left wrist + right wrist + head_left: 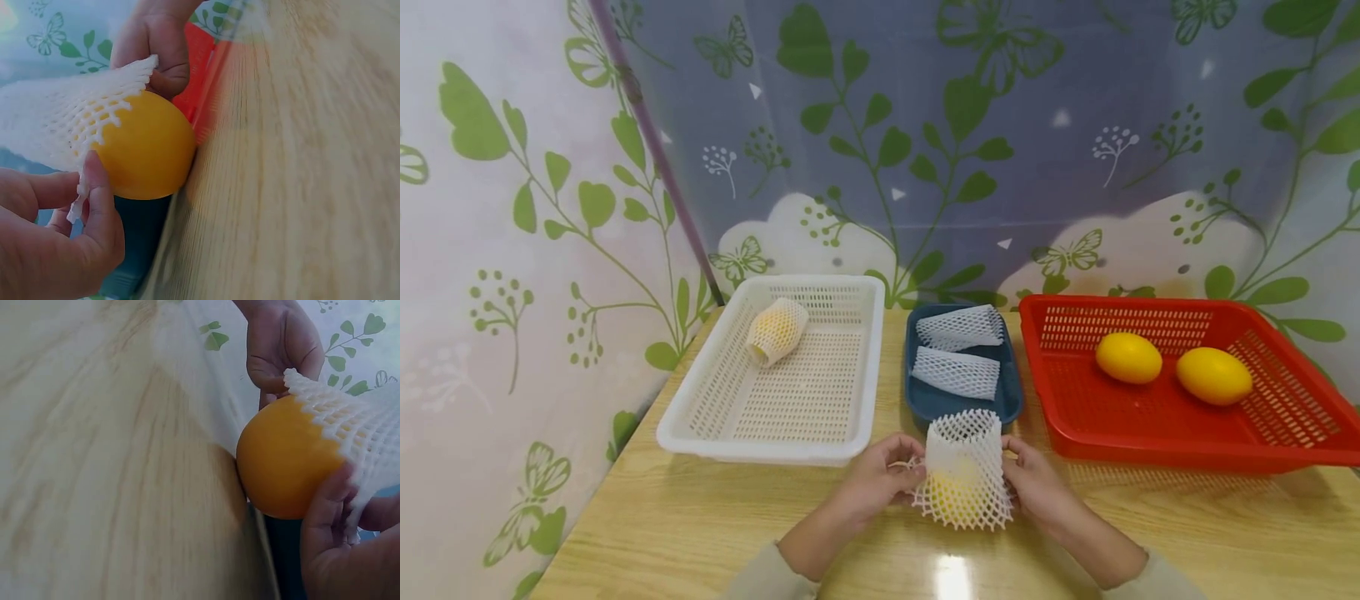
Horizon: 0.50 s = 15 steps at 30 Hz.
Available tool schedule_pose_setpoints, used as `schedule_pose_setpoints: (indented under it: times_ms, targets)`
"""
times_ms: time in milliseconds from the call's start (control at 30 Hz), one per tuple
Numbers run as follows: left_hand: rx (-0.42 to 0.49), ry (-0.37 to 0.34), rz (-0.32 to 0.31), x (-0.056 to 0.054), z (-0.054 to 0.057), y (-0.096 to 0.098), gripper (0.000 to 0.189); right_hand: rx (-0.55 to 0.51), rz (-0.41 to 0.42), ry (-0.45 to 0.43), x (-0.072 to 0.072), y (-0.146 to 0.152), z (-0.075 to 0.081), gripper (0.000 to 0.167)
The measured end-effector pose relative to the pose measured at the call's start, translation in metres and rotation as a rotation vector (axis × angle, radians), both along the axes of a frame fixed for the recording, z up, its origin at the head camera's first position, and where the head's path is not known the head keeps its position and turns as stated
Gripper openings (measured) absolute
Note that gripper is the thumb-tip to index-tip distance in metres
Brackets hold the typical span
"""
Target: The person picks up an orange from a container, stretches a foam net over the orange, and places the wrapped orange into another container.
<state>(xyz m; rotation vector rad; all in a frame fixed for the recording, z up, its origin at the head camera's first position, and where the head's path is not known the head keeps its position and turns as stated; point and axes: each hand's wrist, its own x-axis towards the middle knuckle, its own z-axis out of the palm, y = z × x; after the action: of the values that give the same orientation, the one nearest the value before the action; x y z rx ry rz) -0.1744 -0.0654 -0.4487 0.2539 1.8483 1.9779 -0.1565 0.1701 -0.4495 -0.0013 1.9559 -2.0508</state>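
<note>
A yellow lemon-shaped fruit (153, 147) rests on the table with a white foam net sleeve (964, 450) drawn partly over it. Its lower end is bare in both wrist views. My left hand (883, 479) pinches the sleeve's flared rim between thumb and fingers on the left side. On the opposite side, my right hand (1037, 483) pinches the same rim, thumb close against the fruit. The sleeve's upper end stands up, hollow above the fruit. Just behind it, a blue tray (934, 407) holds two flattened foam net sleeves (957, 373).
To the left, a white basket (767, 450) holds one fruit in a foam net (778, 329). A red basket (1150, 446) at the right contains two bare yellow fruits (1129, 358). A patterned curtain (865, 125) hangs behind the wooden table (700, 533).
</note>
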Motion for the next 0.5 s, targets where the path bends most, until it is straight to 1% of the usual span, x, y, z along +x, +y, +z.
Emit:
schedule_pose_setpoints:
  times_ms: [267,500]
  targets:
    - [-0.015,-0.014,-0.022,0.0,-0.001,-0.002,0.024,0.007,0.034,-0.045,-0.003,0.003,-0.01,0.014]
    - [-0.063,-0.011,-0.049,-0.001,-0.006,-0.004,0.027,0.065,0.06,-0.026,-0.004,0.004,-0.016,0.02]
